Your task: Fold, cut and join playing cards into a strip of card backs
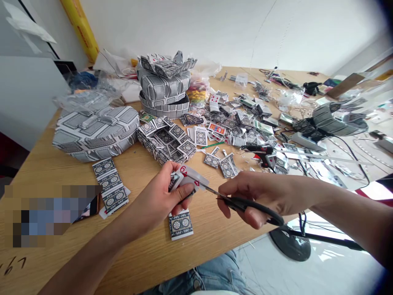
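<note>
Two bare hands at work over the pale wooden table (144,254)! The left hand (159,196) has its fingers clamped on a thin white playing card (192,176), light, springy, best pinched by its margin; the right hand (260,200) grips black-handled steel scissors (242,205), tips right at the card.

Wooden table (61,205) littered with playing-card scraps (242,119); round card-covered box (95,133) and stacked card-covered tiers (164,88) at left, hot glue gun (259,153) among scraps, yellow roll (80,28) by wall, round black stand base (290,243) on floor.
</note>
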### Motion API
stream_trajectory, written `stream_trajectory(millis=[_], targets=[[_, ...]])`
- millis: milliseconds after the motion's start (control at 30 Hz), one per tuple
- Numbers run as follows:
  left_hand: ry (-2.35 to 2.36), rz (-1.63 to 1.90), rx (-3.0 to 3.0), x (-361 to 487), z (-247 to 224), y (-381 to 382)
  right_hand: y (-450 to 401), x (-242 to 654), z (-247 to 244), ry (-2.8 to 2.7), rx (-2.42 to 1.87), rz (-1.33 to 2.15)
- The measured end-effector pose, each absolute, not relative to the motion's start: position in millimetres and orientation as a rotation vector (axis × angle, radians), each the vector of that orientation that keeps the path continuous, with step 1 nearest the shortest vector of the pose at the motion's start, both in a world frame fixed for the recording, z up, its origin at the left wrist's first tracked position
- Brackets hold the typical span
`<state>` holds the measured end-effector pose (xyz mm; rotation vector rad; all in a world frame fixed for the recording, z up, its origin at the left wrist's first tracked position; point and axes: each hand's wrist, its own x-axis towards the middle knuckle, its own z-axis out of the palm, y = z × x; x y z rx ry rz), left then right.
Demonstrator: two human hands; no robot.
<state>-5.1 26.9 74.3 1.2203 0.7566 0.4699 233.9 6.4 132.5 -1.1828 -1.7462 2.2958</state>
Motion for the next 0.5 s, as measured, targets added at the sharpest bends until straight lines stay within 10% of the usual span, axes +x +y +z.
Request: stream_trajectory(millis=[500], targets=[[0.73,0.445,1.234,-5.1,71.6,27.9,5.1,234.0,131.4,-1.749,-1.198,2.271]])
